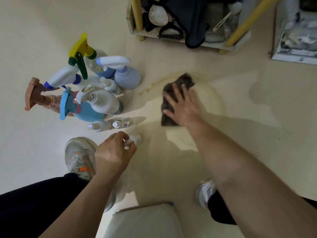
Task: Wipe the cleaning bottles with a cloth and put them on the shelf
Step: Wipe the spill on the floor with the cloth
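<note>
Small bottle (135,139) in left hand (113,152) — spray-bottle cluster (96,93) beside, shelf (151,35) beyond.

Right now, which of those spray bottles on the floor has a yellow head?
The clear spray bottle at the far edge of the group: yellow head, dark green trigger. The other bottles' heads are white, light blue or brown.

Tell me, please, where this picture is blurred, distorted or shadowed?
Head view: motion blur smears the cloth and the right hand pressing it; head view: the wide lens tilts the spray bottles outward; head view: soft shadows lie across the floor, and the small bottle in the left hand looks washed out.
</note>
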Demonstrator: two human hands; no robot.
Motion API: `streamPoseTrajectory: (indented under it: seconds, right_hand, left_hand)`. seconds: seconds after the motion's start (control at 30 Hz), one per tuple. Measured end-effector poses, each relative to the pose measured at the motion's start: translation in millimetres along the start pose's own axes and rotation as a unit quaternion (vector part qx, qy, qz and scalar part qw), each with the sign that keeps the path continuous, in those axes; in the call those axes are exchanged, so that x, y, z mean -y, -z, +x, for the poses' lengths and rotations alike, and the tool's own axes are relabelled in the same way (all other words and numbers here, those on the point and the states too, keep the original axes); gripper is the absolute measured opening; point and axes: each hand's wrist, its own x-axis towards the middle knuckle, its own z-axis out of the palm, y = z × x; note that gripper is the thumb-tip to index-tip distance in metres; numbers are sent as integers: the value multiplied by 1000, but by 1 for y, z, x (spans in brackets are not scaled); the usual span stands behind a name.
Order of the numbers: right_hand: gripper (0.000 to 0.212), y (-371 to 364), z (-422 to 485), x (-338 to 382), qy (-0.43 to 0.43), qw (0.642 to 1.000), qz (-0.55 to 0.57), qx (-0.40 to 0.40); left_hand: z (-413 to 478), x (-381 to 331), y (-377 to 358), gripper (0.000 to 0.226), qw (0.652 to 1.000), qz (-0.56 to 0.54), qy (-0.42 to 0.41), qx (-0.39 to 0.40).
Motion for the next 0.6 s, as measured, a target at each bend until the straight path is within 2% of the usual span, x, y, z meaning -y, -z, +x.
streamPoseTrajectory:
  seconds: [0.1, 0.2, 0.3, 0.37, 0.4, 0.5, 0.6]
  right_hand:
    - [74, 3, -2, -63, -159, 984, 81, -2]
    - [74, -22, -45, -82, -315, 932, 178, 11]
    - [72, -32, -57, -67, -356, 913, 198, 0]
    - [71, -10, -27, -57, -337, 919, 204, -12]
    - [70, 4, -6, -51, -303, 933, 195, -15]
    - [66, 41, 53, -6, -94, 988, 123, -15]
    - [63, 42, 51, 56, 64, 995, 72, 0]
  left_hand:
    - [1, -3, -5, 19, 1000, 2, -18, 4]
    - [4, -6, -7, 20, 1000, 0, -17, 11]
    - [8, -12, -5, 19, 1000, -2, -20, 19]
    - [9, -12, -4, 19, 1000, -1, -26, 13]
    - [10, -12, -3, 18, 1000, -4, -26, 9]
    - [11, -10, 2, 16, 1000, -8, -24, 8]
    - [12, -7, 8, 15, 999, -1, -28, 20]
